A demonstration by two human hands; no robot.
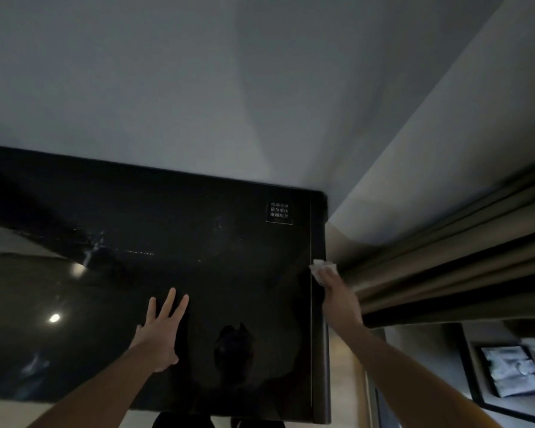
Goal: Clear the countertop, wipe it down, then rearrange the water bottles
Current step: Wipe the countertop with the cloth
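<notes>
A glossy black countertop (167, 217) fills the lower left of the head view, with a wet smear on its left part. My left hand (159, 332) lies flat on it with the fingers spread and straight. At the counter's right edge my right hand (337, 301) presses a crumpled white tissue (323, 268) against the rim. How its fingers lie around the tissue is hidden by the back of the hand. No water bottles show on the counter.
A small sticker with white characters (279, 213) sits near the counter's far right corner. Brown curtains (445, 257) hang just right of the counter. Below right, a dark tray with packaged items (511, 373) rests on a lower shelf. A pale wall (229, 88) rises behind.
</notes>
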